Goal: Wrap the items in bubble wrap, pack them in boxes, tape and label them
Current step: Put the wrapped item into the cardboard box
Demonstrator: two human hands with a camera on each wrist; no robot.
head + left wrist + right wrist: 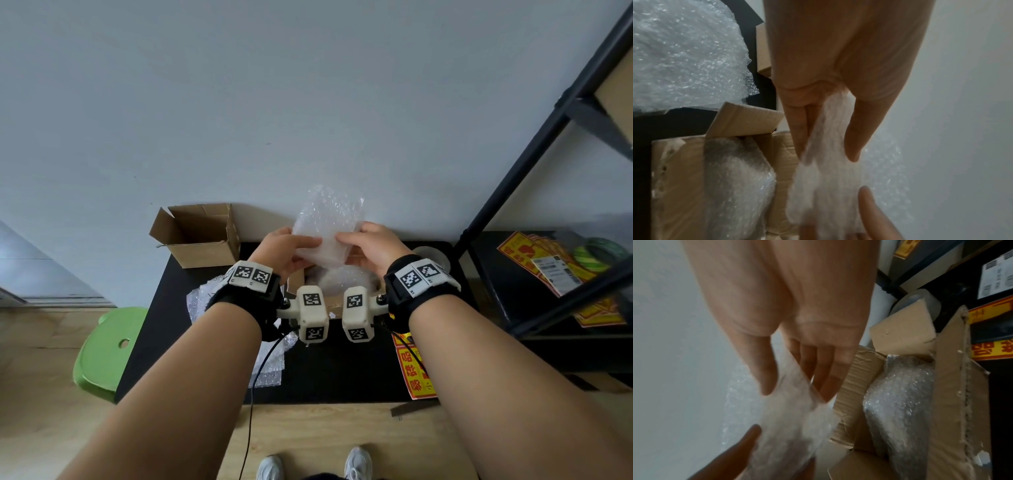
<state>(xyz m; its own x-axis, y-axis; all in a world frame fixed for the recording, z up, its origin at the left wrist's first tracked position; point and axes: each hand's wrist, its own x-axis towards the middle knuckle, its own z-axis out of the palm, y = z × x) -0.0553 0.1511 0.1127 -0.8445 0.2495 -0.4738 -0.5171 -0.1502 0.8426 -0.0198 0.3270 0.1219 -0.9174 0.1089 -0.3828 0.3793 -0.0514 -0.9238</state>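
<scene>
1. right now the bubble wrap sheet is up in the air between both hands, standing roughly upright with its long axis running from near-low to far-high, its top edge up against the pale wall.
2. directly below it sits the open box on the black table, with a wrapped item already lying inside; so the sheet lies straight above the opening, and the coming move, as i judge it, is a short drop downward and nearward into the box, probably as padding.
3. the left hand pinches the sheet's left edge, thumb on the near face and fingers behind it, as the left wrist view shows.
4. the right hand pinches the right edge the same way, thumb in front, fingers curled behind the film.
5. both hands are about equally close to the box mouth, neither clearly nearer; the box flaps stand up on the right side and could catch the sheet on the way down.
6. further out: a second, empty box stands at the far left corner of the table, loose bubble wrap lies at the near left, red-and-yellow fragile stickers lie at the near right, and a tape roll sits at the far right beside the black shelf.
</scene>
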